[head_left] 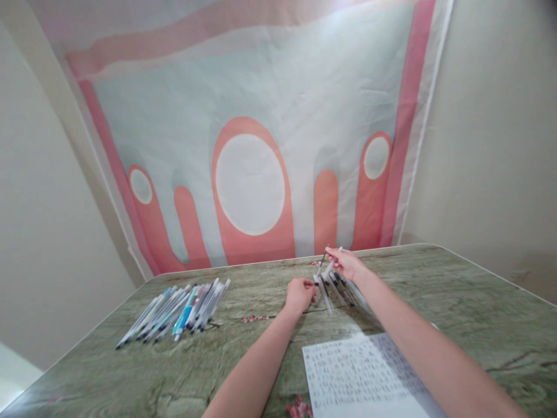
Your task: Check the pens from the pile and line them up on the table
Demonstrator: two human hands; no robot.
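My right hand point(347, 263) is raised over the far part of the table, its fingers closed on a slim pen point(322, 261) with a dark upper end. A pale, clear tube also shows below these fingers; whether it is held cannot be told. To the left, my left hand point(299, 295) rests low by the table, thumb and fingers pinched at a small black pen part point(316, 284). Under and between both hands lies a loose group of clear-barrelled pens point(337, 288) with black parts, partly hidden by my right hand and wrist.
A larger row of pens point(174, 313), mostly clear with some blue and white ones, lies on the left of the wood-patterned table point(243, 354). A sheet of handwritten paper point(348, 371) lies near me, under my right forearm. A patterned curtain point(270, 75) hangs behind the far edge.
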